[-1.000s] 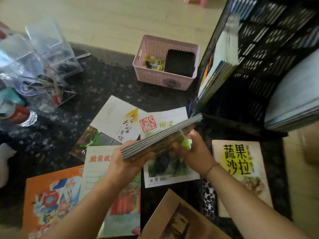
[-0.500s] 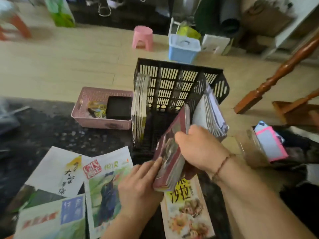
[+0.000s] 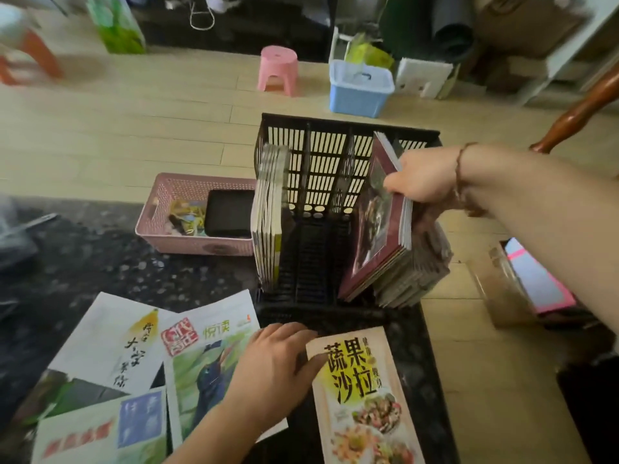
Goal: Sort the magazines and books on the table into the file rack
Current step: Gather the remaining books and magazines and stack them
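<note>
A black slotted file rack [image 3: 315, 155] stands at the far edge of the dark table [image 3: 100, 262]. Its left slot holds upright magazines [image 3: 268, 216]. My right hand [image 3: 422, 175] grips the top of a maroon-covered stack of magazines [image 3: 378, 229] that leans in the rack's right slot against more magazines [image 3: 422, 269]. My left hand [image 3: 274, 366] lies flat on the table with fingers spread, its thumb touching the yellow salad cookbook [image 3: 361, 396]. A green bird magazine [image 3: 207, 363], a white calligraphy magazine [image 3: 114, 346] and another magazine [image 3: 100, 433] lie flat to the left.
A pink basket [image 3: 174, 209] with a black wallet and small items sits left of the rack. Beyond the table on the wood floor are a pink stool [image 3: 278, 68] and a blue bin [image 3: 358, 88]. A wooden rail [image 3: 582, 108] runs at the right.
Both hands held the stack over the table, then tipped it upright. Now the right hand alone has it in the rack's right slot; the left hand has dropped to the table.
</note>
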